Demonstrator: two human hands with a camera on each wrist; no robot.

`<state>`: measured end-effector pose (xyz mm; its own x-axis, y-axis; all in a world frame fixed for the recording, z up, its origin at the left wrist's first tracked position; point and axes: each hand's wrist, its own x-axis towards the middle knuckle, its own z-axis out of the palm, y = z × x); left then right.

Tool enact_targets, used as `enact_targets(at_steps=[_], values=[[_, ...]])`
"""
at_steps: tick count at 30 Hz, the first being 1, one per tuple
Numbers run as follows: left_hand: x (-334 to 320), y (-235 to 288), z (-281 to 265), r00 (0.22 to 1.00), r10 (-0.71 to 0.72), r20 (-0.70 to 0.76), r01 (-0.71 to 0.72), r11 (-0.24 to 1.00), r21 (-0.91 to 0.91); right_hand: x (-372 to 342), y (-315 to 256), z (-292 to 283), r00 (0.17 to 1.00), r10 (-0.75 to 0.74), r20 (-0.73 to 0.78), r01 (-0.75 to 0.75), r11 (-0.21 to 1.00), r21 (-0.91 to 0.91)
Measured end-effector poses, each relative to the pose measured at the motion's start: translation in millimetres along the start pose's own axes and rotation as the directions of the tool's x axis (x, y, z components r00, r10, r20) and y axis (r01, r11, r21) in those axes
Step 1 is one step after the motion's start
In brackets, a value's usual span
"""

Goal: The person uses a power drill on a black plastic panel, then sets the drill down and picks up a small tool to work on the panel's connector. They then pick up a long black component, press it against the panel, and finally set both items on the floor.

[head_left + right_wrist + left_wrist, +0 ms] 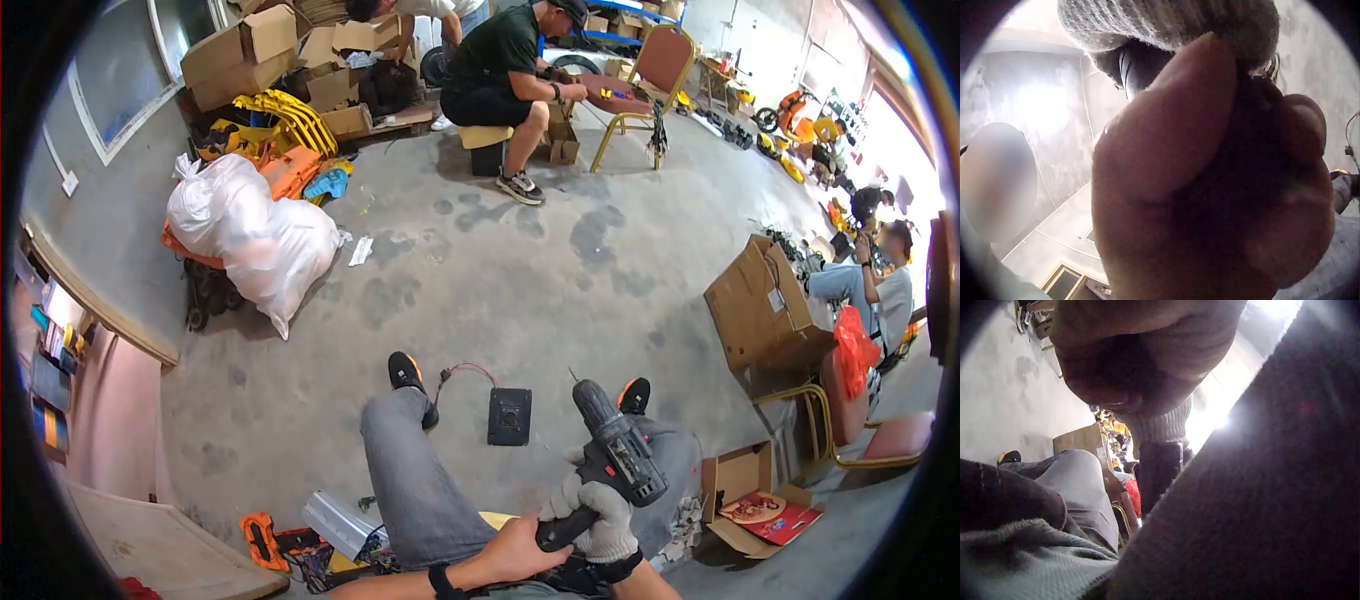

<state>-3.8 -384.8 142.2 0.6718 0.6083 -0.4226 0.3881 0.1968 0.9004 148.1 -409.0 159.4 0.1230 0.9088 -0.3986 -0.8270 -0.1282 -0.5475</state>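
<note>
A black and grey cordless drill is held over the lap, its thin bit pointing forward and up in the head view. My right hand, in a grey knit glove, grips its handle. My bare left hand curls round the dark bottom end of the handle. In the left wrist view the bare hand fills the top, with the glove cuff behind it. In the right wrist view the bare thumb and fingers lie close under the glove. On the floor ahead, between the shoes, lies a flat black square unit with a red cable.
At lower left a silver box, tangled wires and an orange part lie by the leg. An open carton stands at right, near a chair. White bags stand at back left. A seated person works ahead.
</note>
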Motion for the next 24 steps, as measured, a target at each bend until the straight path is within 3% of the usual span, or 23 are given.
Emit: enact_targets(at_steps=[1, 2, 6, 8, 9, 10, 11, 12, 13, 14, 15, 17, 18, 19, 20, 24], values=[[-2, 5, -2, 1.000, 0.028, -0.004, -0.028, 0.998, -0.048, 0, 2, 2, 1.000, -0.004, -0.019, 0.005, 0.999, 0.038], [-4, 15, -6, 0.998, -0.026, 0.053, 0.030, 0.997, -0.068, 0, 3, 3, 1.000, -0.008, -0.007, 0.008, 0.998, 0.067], [2, -1, -4, 0.997, -0.006, 0.080, 0.013, 0.997, -0.082, 3, 2, 4, 1.000, -0.025, 0.018, 0.025, 1.000, -0.009], [4, -5, -3, 0.992, 0.064, 0.111, -0.054, 0.994, -0.091, 1, 2, 4, 1.000, 0.008, -0.023, -0.007, 0.999, 0.043], [6, -5, -9, 0.976, 0.100, 0.195, -0.070, 0.986, -0.153, 1, 0, 5, 1.000, 0.004, -0.012, -0.003, 0.999, 0.046], [12, -9, -7, 0.945, 0.245, 0.218, -0.169, 0.934, -0.315, 4, -2, 1, 0.996, 0.056, 0.062, -0.059, 0.997, 0.048], [13, -18, -8, 0.933, 0.239, 0.269, -0.150, 0.938, -0.313, 1, 0, -4, 0.986, 0.121, 0.111, -0.128, 0.990, 0.056], [7, -2, -19, 0.942, 0.034, 0.334, 0.079, 0.945, -0.318, -4, -8, 12, 0.995, 0.103, -0.009, -0.104, 0.994, -0.027], [5, 8, -28, 0.907, -0.151, 0.394, 0.282, 0.912, -0.298, 2, -1, -4, 0.993, 0.053, 0.109, -0.057, 0.998, 0.039], [6, -2, -24, 0.961, -0.022, 0.275, 0.139, 0.899, -0.415, 10, 0, -7, 0.986, 0.007, 0.167, -0.022, 0.996, 0.088], [9, -12, -19, 0.985, 0.114, 0.131, -0.062, 0.936, -0.347, 16, -3, -17, 0.984, 0.017, 0.175, -0.033, 0.995, 0.090], [10, -2, -23, 0.993, 0.100, 0.069, -0.085, 0.978, -0.191, 16, -15, -6, 0.999, -0.031, -0.015, 0.026, 0.964, -0.263], [8, 4, -20, 0.992, 0.084, 0.095, -0.062, 0.975, -0.212, 15, -18, 4, 0.999, -0.031, -0.037, 0.027, 0.993, -0.116], [9, 12, -22, 0.997, 0.074, 0.021, -0.071, 0.991, -0.111, 19, -20, 12, 0.999, -0.041, -0.030, 0.042, 0.999, 0.031], [11, 13, -26, 0.996, 0.068, -0.062, -0.068, 0.998, -0.004, 27, -16, 4, 0.995, -0.085, 0.056, 0.085, 0.996, -0.012], [10, 13, -19, 0.977, 0.103, -0.188, -0.091, 0.993, 0.072, 30, -11, 8, 0.994, -0.106, 0.031, 0.106, 0.994, 0.006]])
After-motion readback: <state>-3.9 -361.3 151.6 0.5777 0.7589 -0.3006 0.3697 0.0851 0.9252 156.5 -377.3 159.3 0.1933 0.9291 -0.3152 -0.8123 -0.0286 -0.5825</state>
